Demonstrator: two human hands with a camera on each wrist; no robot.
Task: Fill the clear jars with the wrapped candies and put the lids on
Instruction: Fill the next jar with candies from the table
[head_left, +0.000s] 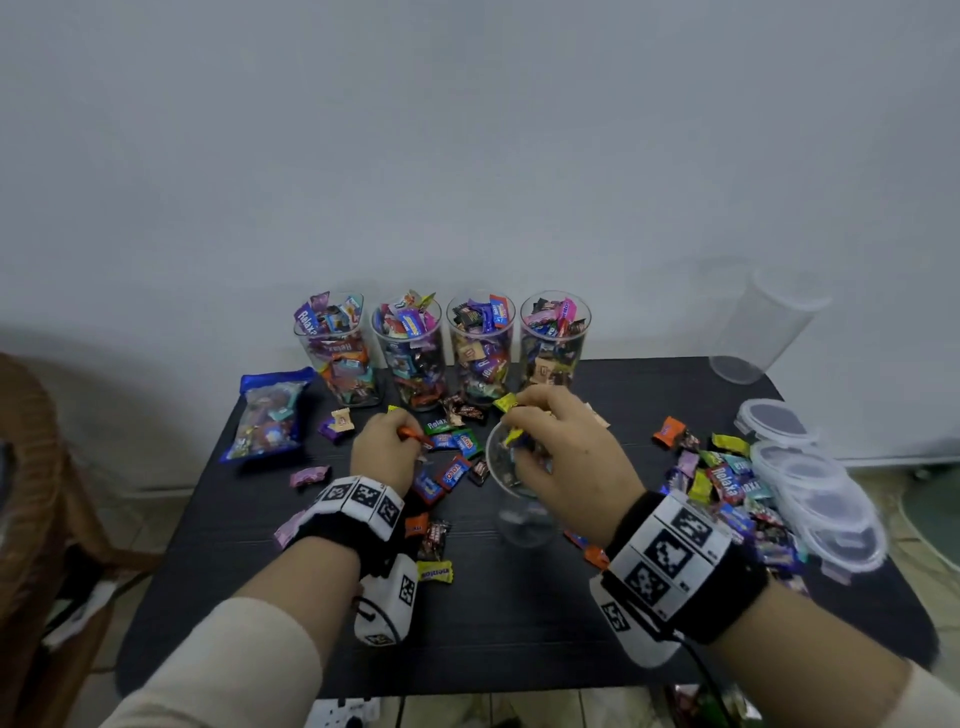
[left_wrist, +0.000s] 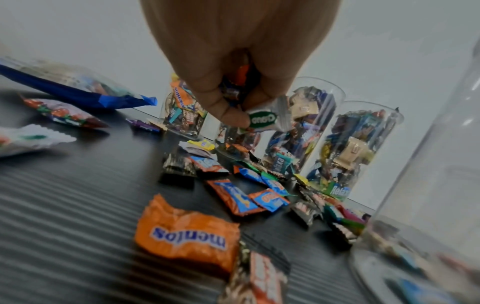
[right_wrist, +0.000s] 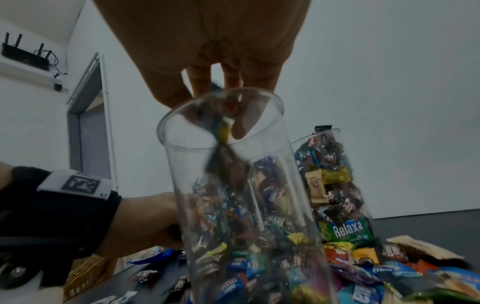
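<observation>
A clear jar (head_left: 522, 525) stands mid-table with a few candies at its bottom. My right hand (head_left: 519, 431) hovers over its mouth, fingers curled round several wrapped candies, a yellow one (head_left: 506, 402) sticking out. In the right wrist view the fingertips (right_wrist: 202, 82) sit just above the jar (right_wrist: 246, 205) and a blurred dark candy (right_wrist: 223, 160) is inside its top. My left hand (head_left: 400, 436), left of the jar, grips a bunch of candies, among them an orange one (head_left: 410, 432) and a white-green one (left_wrist: 262, 119). More candies (head_left: 447, 457) lie loose between the hands.
Several filled jars (head_left: 410, 353) line the table's back edge. An open candy bag (head_left: 270, 410) lies at the left. A pile of candies (head_left: 727, 483) and several clear lids (head_left: 826, 499) sit at the right. An empty jar (head_left: 763, 322) lies tilted at the back right corner.
</observation>
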